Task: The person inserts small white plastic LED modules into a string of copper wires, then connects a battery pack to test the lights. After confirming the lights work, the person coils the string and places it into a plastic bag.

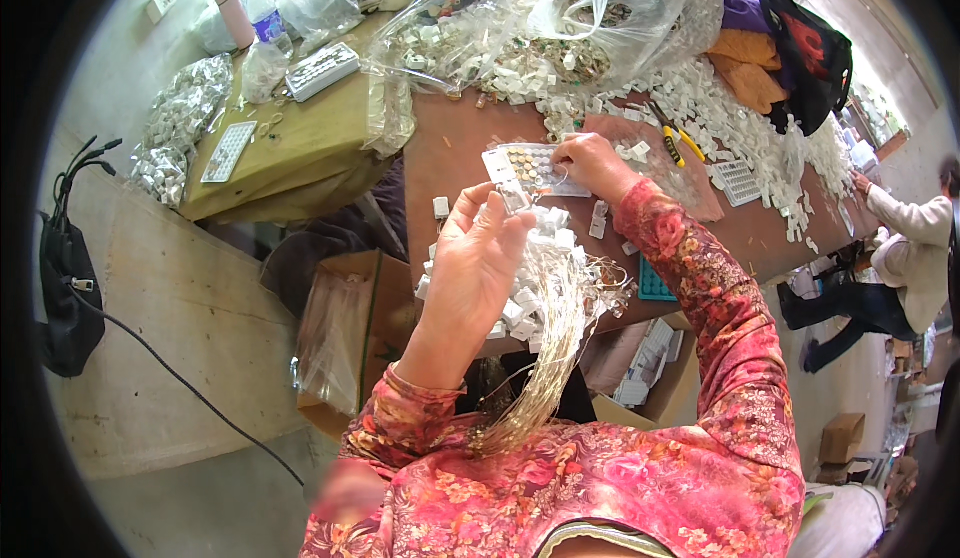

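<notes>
My left hand point(475, 263) is raised above the table edge and pinches a small white plastic box point(515, 198) between thumb and fingertips. Thin pale wires point(550, 338) hang from a pile of similar white boxes point(545, 258) below it, down to my lap. My right hand point(592, 163) reaches forward with its fingers curled on a clear tray of small round metal cells point(530, 166) lying on the brown table point(460, 148). Whether it grips a cell is hidden by the fingers.
Heaps of white boxes point(720, 108) and clear bags point(600, 18) cover the far table. Yellow-handled pliers point(672, 136) lie right of the tray. A cardboard box point(345, 338) stands below on the left. Another person point(900, 258) sits at the right.
</notes>
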Demonstrator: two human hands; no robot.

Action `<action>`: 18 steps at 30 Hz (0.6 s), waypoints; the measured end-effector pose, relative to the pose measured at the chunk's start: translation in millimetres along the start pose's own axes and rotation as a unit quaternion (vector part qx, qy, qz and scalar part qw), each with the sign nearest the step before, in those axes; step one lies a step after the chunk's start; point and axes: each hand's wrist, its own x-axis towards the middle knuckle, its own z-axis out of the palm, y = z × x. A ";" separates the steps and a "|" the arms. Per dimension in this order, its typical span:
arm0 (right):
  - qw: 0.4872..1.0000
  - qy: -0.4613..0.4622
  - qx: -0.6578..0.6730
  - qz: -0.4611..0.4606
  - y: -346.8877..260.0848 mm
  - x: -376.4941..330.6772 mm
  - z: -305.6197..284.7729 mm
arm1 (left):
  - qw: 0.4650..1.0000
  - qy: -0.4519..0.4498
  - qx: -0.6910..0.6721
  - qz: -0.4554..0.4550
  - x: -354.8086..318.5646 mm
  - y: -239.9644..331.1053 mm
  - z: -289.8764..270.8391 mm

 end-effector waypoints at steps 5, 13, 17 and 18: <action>1.000 -0.012 0.014 0.020 -2.2 -1.4 2.2 | 0.999 -0.017 0.034 0.003 1.2 0.5 1.1; 0.999 -0.033 0.022 0.037 -6.7 -4.0 1.2 | 0.997 -0.022 0.076 0.016 4.6 -1.5 6.1; 0.992 0.084 0.058 0.071 -40.9 -5.0 -38.0 | 0.993 -0.028 0.106 0.031 5.0 -2.4 10.3; 0.980 0.121 0.147 0.050 -54.3 -7.7 -54.4 | 0.993 -0.028 0.110 0.032 5.5 -2.6 10.7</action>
